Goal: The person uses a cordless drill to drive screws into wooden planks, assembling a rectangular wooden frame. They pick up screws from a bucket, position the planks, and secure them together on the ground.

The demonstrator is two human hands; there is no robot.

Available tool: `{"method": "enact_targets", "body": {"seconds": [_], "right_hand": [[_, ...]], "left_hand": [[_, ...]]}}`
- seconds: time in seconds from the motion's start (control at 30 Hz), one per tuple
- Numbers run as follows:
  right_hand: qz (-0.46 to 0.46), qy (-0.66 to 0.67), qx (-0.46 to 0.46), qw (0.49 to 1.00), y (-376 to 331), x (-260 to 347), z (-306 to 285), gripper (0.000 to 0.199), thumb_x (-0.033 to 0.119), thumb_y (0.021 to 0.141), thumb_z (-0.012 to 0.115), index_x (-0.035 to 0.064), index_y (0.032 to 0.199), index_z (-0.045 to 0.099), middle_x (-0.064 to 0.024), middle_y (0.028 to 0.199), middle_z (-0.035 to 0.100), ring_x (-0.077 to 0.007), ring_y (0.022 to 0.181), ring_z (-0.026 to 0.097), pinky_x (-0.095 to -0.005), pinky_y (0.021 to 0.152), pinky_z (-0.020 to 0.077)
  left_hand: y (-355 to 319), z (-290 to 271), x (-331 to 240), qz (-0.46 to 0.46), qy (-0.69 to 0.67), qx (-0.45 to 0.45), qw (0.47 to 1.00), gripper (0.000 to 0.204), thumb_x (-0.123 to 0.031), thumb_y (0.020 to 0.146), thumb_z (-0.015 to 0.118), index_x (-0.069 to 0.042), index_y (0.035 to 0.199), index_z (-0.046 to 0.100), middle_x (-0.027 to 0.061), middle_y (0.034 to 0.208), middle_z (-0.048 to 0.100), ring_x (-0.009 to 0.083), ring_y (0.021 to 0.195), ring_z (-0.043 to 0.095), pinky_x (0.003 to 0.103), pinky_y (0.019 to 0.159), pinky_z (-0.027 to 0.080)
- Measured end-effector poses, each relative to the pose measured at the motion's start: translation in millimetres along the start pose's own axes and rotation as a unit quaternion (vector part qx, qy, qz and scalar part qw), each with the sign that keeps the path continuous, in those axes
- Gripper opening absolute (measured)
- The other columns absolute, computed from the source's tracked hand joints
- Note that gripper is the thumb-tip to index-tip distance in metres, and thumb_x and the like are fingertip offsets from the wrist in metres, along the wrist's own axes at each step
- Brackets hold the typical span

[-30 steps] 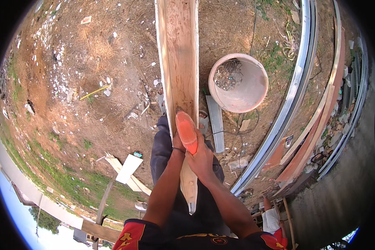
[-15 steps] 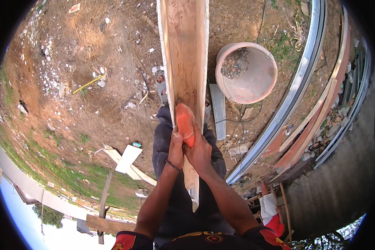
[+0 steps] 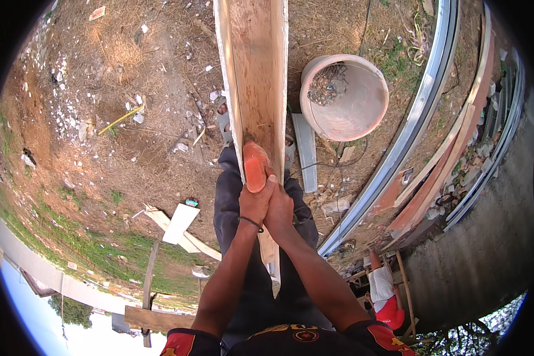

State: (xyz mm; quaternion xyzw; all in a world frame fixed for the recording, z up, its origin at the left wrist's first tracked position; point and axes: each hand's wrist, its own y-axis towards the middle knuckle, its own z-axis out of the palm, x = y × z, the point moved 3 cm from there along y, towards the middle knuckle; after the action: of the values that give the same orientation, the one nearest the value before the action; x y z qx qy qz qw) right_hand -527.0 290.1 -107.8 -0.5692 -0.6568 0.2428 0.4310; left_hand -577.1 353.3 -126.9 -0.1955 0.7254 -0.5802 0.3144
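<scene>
A long wooden trough (image 3: 258, 65) with two raised side walls and pale, crusted edges runs from the far edge down between my legs. Over its near part I hold an orange drill-shaped tool (image 3: 256, 169), its dark tip pointing away from me toward the trough's left inner side. Whether the tip touches the wood, I cannot tell. My left hand (image 3: 254, 203) wraps the near end of the tool, a dark band on its wrist. Pressed against it, my right hand (image 3: 280, 204) is closed around the same end. The hands hide the tool's grip.
A pale round bucket (image 3: 378, 98) with debris inside stands right of the trough, beside a grey metal strip (image 3: 306, 154). Long metal channels (image 3: 418, 113) and planks (image 3: 439, 172) curve along the right. A person (image 3: 385, 293) is at lower right. White board (image 3: 181, 223) lies left.
The orange tool has tilted, showing more of its rounded back, and my hands have shifted slightly toward me and closed together. The whole view has moved a little.
</scene>
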Motion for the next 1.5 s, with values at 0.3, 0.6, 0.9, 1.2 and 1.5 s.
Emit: {"method": "enact_targets", "body": {"seconds": [0.3, 0.6, 0.9, 1.2, 1.5], "right_hand": [[-0.007, -0.055, -0.016, 0.998, 2.1, 7.1, 8.1, 0.048, 0.021, 0.085, 0.061, 0.0043, 0.126, 0.042, -0.0172, 0.088, 0.061, -0.0352, 0.079, 0.066, -0.0434, 0.065, 0.0541], [-0.004, 0.002, -0.041, 0.999, 4.8, 9.5, 9.6, 0.059, 0.025, 0.083, 0.065, 0.0039, 0.132, 0.039, -0.0202, 0.087, 0.064, -0.0379, 0.078, 0.065, -0.0458, 0.066, 0.0528], [-0.006, -0.015, -0.040, 0.999, 10.1, 8.7, 17.8, 0.053, 0.027, 0.084, 0.065, 0.0043, 0.127, 0.044, -0.0198, 0.084, 0.065, -0.0395, 0.079, 0.066, -0.0470, 0.066, 0.0533], [0.025, -0.043, -0.007, 0.999, 22.0, 6.8, 11.6, 0.052, 0.029, 0.085, 0.064, 0.0031, 0.126, 0.044, -0.0211, 0.086, 0.067, -0.0408, 0.080, 0.066, -0.0495, 0.070, 0.0533], [0.009, 0.004, -0.001, 1.000, 29.1, 14.2, 5.5, 0.056, 0.028, 0.084, 0.065, 0.0068, 0.130, 0.040, -0.0233, 0.091, 0.066, -0.0415, 0.081, 0.066, -0.0492, 0.068, 0.0533]], "left_hand": [[0.9, -18.4, -36.0, 0.048, 0.261, 0.004, 0.964, 0.064, -0.059, 0.082, 0.063, 0.003, 0.096, 0.069, 0.0277, 0.085, 0.067, 0.0402, 0.094, 0.066, 0.043, 0.078, 0.052], [10.0, -23.9, -42.7, 0.052, 0.354, 0.036, 0.933, 0.063, -0.061, 0.082, 0.059, 0.001, 0.090, 0.069, 0.0297, 0.080, 0.065, 0.0447, 0.090, 0.063, 0.046, 0.075, 0.052], [14.8, -26.7, -45.1, 0.064, 0.361, 0.048, 0.929, 0.065, -0.063, 0.083, 0.054, -0.001, 0.092, 0.070, 0.0308, 0.081, 0.064, 0.0451, 0.092, 0.063, 0.048, 0.078, 0.051], [22.8, -19.2, -47.5, 0.028, 0.355, 0.037, 0.934, 0.072, -0.069, 0.080, 0.053, -0.001, 0.094, 0.070, 0.0306, 0.082, 0.066, 0.0438, 0.094, 0.064, 0.045, 0.082, 0.051], [37.8, -20.6, -31.5, 0.016, 0.367, 0.009, 0.930, 0.077, -0.069, 0.082, 0.053, 0.006, 0.091, 0.069, 0.0253, 0.072, 0.067, 0.0358, 0.074, 0.069, 0.041, 0.066, 0.054]]}}
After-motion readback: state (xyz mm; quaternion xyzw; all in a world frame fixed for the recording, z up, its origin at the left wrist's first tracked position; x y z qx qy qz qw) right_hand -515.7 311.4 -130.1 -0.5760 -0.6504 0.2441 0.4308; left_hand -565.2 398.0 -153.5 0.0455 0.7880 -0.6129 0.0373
